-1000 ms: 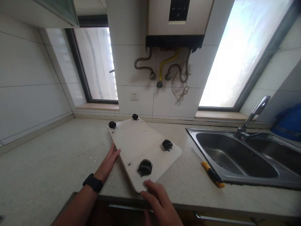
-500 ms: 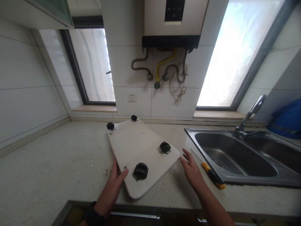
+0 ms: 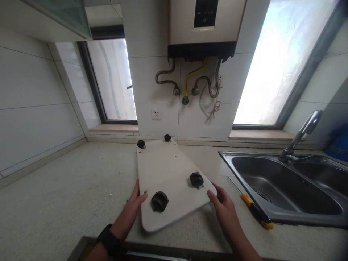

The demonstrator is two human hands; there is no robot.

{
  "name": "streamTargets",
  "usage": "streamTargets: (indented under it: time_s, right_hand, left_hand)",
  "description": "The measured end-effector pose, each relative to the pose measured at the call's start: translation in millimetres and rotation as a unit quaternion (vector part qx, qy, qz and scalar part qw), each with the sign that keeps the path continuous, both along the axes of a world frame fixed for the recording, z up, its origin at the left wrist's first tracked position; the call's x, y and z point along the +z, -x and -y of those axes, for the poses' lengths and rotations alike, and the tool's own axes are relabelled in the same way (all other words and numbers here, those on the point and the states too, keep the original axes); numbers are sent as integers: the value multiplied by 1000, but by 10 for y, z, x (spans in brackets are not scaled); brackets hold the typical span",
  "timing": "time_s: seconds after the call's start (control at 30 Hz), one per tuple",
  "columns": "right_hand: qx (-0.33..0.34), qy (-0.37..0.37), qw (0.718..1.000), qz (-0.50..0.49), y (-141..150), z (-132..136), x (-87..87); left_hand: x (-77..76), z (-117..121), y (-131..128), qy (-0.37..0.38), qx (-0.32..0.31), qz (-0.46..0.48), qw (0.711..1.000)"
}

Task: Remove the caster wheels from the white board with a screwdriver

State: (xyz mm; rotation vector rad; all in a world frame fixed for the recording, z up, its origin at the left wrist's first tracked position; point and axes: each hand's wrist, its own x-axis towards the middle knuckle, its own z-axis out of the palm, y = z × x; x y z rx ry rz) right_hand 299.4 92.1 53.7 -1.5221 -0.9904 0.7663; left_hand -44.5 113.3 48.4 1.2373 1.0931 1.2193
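Note:
A white board with rounded corners lies at a slant over the counter, its near end lifted. Black caster wheels stand up from its corners, among them a near-left caster and a near-right caster. My left hand grips the board's left edge, thumb on top by a small screw hole. Around the near-right corner my right hand is closed, thumb on the upper face and fingers underneath. To the right, a screwdriver with a yellow and black handle rests on the counter beside the sink.
A steel double sink with a chrome faucet is set into the pale counter on the right. Above hangs a water heater with hoses below it. A blue object stands at the far right.
The board has turned slightly clockwise. My right hand, which was just beside the corner, now grips it. My left hand keeps hold of the left edge.

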Motion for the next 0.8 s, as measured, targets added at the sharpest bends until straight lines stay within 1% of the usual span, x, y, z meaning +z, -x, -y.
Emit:
streamTargets:
  time_s: [0.1, 0.17, 0.3, 0.37, 0.5, 0.53, 0.6, 0.63, 0.67, 0.7, 0.73, 0.77, 0.8]
  right_hand:
    - [-11, 5, 1000, -26, 33, 192, 43]
    - [-22, 9, 999, -26, 23, 295, 24]
    - [-45, 6, 999, 4, -69, 412, -51]
    - [-48, 9, 998, 34, -141, 419, -47]
    - [-17, 31, 993, 112, -382, 360, 44]
    - [-11, 37, 991, 132, -475, 342, 61]
    - [-21, 45, 982, 183, -705, 313, 53]
    - [-47, 41, 972, 226, -835, 306, 21]
    - [-78, 35, 954, 286, -969, 305, -30]
    - [-102, 33, 926, 361, -1100, 312, -98]
    - [-122, 44, 893, 432, -1221, 325, -182]
    - [-134, 67, 864, 480, -1329, 344, -275]
    - [-156, 96, 843, 506, -1419, 369, -372]
  left_hand:
    - [-74, -128, 36, 29, -7, 5, 1000]
    - [-124, -219, 35, 33, -24, 9, 999]
    - [-203, -399, -69, 8, -57, 8, 998]
    - [-222, -484, -164, -7, -67, 1, 998]
    - [-223, -631, -348, -28, -80, -10, 996]
    - [-222, -660, -381, -27, -79, -11, 996]
    - [-221, -695, -428, -20, -65, -16, 998]
    - [-217, -698, -444, -15, -52, -18, 998]
    - [-208, -686, -457, -12, -35, -19, 999]
    - [-191, -660, -466, -15, -17, -17, 1000]
    - [-165, -619, -471, -24, 2, -16, 1000]
    - [-130, -566, -471, -38, 17, -18, 999]
    - [-87, -502, -468, -57, 28, -26, 998]
